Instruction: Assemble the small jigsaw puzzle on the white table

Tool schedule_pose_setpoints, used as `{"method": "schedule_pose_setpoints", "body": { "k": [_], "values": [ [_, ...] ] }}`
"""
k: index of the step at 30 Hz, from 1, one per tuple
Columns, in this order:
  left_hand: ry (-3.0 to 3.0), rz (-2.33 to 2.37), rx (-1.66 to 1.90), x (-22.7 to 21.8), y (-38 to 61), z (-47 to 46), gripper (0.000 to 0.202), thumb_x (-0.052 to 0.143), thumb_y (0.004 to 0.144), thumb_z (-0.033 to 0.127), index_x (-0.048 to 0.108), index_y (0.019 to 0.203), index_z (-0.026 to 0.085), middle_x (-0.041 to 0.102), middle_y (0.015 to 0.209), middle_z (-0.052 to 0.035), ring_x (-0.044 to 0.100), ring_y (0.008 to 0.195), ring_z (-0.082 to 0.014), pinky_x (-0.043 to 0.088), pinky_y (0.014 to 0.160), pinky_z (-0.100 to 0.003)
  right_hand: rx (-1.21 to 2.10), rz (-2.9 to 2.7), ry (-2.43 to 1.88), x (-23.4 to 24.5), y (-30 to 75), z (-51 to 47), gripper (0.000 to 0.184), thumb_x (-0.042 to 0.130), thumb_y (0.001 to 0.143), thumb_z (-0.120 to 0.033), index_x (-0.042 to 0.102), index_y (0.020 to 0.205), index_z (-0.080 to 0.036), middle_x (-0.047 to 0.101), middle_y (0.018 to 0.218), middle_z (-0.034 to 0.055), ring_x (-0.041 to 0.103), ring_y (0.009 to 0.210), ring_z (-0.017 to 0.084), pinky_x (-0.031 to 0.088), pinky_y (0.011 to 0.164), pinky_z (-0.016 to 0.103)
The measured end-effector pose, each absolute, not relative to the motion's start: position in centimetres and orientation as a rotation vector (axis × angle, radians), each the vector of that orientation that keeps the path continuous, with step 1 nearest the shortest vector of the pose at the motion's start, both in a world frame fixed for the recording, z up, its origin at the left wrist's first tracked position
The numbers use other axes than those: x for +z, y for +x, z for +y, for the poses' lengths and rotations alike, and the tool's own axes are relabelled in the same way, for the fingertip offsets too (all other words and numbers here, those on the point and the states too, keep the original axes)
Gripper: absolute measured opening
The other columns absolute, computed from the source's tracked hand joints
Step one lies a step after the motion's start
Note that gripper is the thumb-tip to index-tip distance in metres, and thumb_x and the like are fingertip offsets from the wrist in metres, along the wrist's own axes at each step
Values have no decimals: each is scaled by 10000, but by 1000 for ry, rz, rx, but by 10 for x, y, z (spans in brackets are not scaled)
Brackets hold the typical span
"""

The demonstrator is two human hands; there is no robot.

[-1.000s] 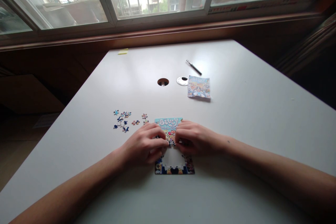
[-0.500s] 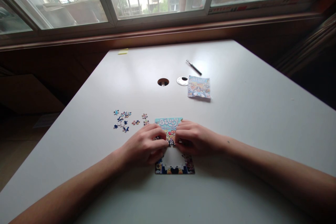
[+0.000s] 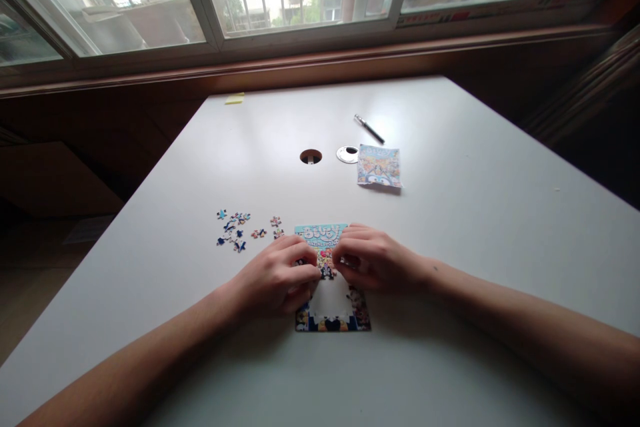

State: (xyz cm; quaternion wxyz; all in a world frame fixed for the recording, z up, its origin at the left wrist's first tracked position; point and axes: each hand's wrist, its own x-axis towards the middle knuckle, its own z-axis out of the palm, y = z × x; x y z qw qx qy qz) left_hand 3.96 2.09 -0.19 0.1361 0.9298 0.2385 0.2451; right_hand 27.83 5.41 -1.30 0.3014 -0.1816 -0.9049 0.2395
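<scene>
A small, partly filled jigsaw puzzle (image 3: 320, 232) lies flat on the white table, with a light blue title strip at its far end. White shows through a gap in its nearer half. My left hand (image 3: 280, 271) is closed over the puzzle's left side, its thumb and index fingertip at a dark jigsaw piece (image 3: 327, 273) on the gap's far edge. On the right side rests my right hand (image 3: 373, 257), fingers curled and closed, the tips close to the same row of pieces. Whatever is between the right fingertips is hidden.
Several loose jigsaw pieces (image 3: 235, 230) lie left of the puzzle. Farther back are a printed packet (image 3: 379, 167), a silver ring-shaped cover (image 3: 345, 155), a round hole (image 3: 311, 157) in the table and a black pen (image 3: 370, 129). A yellow sticky note (image 3: 235, 99) sits at the far edge.
My right hand has lifted and shifted slightly away from me, uncovering more of the puzzle's right side near the gap. The left hand stays in place.
</scene>
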Motion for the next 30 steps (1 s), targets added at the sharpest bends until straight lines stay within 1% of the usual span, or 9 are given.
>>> {"method": "schedule_pose_setpoints", "body": {
  "k": [3, 7, 9, 13, 18, 22, 25, 28, 30],
  "values": [
    [2692, 692, 709, -2, 40, 21, 172, 535, 819, 83, 643, 909, 182, 640, 954, -79, 551, 858, -192, 493, 775, -359, 598, -2370, -462, -10, 279, 54, 100, 518, 876, -144, 604, 843, -182, 515, 657, -9, 421, 609, 127, 400, 670, 293],
    [2695, 687, 727, -3, 40, 21, 168, 530, 822, 88, 638, 907, 186, 646, 945, -74, 545, 835, -186, 490, 762, -355, 516, -2532, -389, -9, 281, 56, 137, 528, 869, -164, 657, 856, -207, 529, 679, 0, 434, 657, 145, 377, 689, 307],
    [2698, 690, 733, -3, 40, 21, 164, 533, 821, 91, 635, 909, 185, 645, 943, -73, 546, 836, -186, 489, 768, -358, 480, -2583, -381, -10, 280, 56, 133, 537, 868, -183, 663, 845, -217, 529, 685, 0, 431, 674, 151, 367, 692, 307],
    [2716, 704, 718, -3, 40, 21, 157, 542, 823, 93, 630, 906, 192, 642, 946, -69, 553, 843, -182, 490, 775, -348, 476, -2520, -414, -11, 279, 56, 121, 549, 852, -185, 649, 920, -190, 544, 710, 5, 436, 678, 147, 367, 705, 308],
    [2765, 709, 728, -6, 39, 20, 138, 542, 856, 114, 630, 924, 194, 637, 936, -70, 554, 839, -181, 486, 769, -342, 481, -2590, -425, -10, 279, 56, 122, 535, 875, -189, 639, 812, -203, 523, 704, 3, 418, 688, 148, 348, 710, 305],
    [2788, 727, 726, -10, 42, 19, 151, 546, 851, 118, 643, 935, 197, 637, 941, -70, 554, 855, -189, 482, 778, -364, 479, -2586, -415, -10, 280, 57, 122, 538, 877, -187, 632, 800, -201, 514, 697, 1, 407, 681, 146, 346, 702, 301],
    [2728, 749, 872, 4, 32, 25, 206, 559, 824, 97, 661, 969, 201, 636, 967, -69, 577, 886, -192, 497, 806, -371, 512, -2522, -429, -11, 280, 58, 113, 524, 886, -167, 610, 817, -192, 517, 690, 0, 418, 670, 141, 367, 709, 299],
    [2568, 1007, 1094, 30, 0, 39, 196, 547, 837, 82, 691, 921, 186, 639, 955, -60, 615, 842, -162, 525, 747, -300, 594, -2400, -512, -13, 280, 60, 119, 502, 900, -158, 563, 802, -186, 509, 676, -7, 424, 643, 132, 394, 716, 298],
    [2516, 1304, 1106, 43, -30, 49, 157, 564, 843, 118, 703, 863, 188, 656, 931, -42, 629, 847, -166, 529, 774, -298, 622, -2348, -573, -13, 279, 61, 134, 496, 901, -162, 533, 775, -189, 506, 669, -8, 431, 638, 131, 400, 697, 293]
  ]
}}
